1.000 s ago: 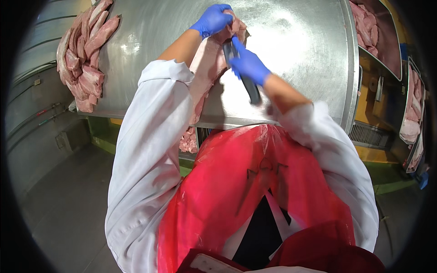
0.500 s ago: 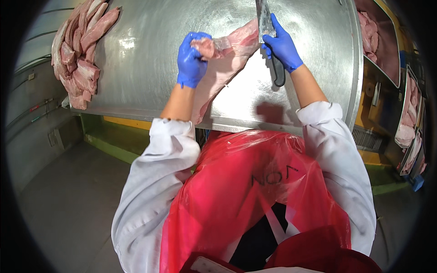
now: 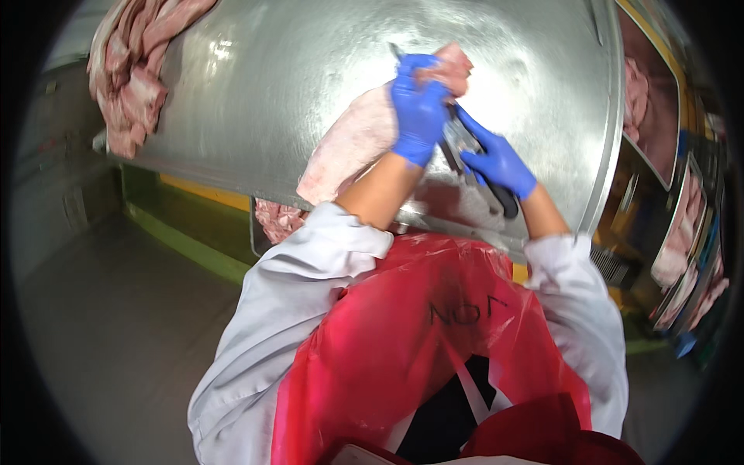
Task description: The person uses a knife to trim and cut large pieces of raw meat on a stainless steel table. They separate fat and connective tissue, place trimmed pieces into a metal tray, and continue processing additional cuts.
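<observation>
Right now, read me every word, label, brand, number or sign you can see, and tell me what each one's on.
Red plastic apron: one short row of dark, marker-like letters on the front; I won't copy out what's written.
Black knife handle in the right hand: no text I can make out; it's blurred.
Steel worktable: none visible.

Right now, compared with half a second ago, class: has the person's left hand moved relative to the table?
Yes. The left hand has moved to the right, closer to the metal table's right edge.
</observation>
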{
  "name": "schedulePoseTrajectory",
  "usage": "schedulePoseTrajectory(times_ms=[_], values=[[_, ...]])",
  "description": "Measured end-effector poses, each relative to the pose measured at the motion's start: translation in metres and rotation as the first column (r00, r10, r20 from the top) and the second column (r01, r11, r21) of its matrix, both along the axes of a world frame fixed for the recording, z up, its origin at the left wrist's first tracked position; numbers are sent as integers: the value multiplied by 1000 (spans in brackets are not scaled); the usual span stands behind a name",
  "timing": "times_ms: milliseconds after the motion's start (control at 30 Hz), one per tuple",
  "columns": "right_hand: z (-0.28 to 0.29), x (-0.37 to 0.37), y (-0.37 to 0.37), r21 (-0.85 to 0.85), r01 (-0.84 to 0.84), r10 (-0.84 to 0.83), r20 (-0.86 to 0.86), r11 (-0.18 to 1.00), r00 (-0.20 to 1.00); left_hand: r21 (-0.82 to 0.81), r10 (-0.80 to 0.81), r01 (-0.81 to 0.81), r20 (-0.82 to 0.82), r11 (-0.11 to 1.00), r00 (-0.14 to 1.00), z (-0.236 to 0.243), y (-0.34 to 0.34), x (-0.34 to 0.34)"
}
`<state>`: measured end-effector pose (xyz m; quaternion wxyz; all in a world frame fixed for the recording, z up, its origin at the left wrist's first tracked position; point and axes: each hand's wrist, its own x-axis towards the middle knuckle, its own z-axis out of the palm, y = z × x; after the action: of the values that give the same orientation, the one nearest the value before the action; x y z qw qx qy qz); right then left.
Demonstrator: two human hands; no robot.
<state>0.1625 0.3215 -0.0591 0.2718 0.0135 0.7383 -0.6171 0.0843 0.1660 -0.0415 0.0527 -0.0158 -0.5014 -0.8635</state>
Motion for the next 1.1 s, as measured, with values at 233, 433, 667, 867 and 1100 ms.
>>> schedulePoseTrajectory(times_ms=[233,433,667,867,1100], values=[[-106,30,-2,307,56,84,-425,950,901,-191,-10,7,-19,982,1000,-2,50,19],[-52,21,-35,116,232,-217,-128,966,968,-195,119,-162,-215,967,969,8,56,26],[-88,73,-31,-212,340,-342,29,916,939,-22,159,-164,-152,986,976,25,55,28],[-32,-9,-78,302,214,-176,-148,929,973,-30,201,-211,-197,977,960,29,51,30],[-65,31,-80,-37,265,-266,-18,964,964,-10,258,-268,-236,963,937,55,46,38]])
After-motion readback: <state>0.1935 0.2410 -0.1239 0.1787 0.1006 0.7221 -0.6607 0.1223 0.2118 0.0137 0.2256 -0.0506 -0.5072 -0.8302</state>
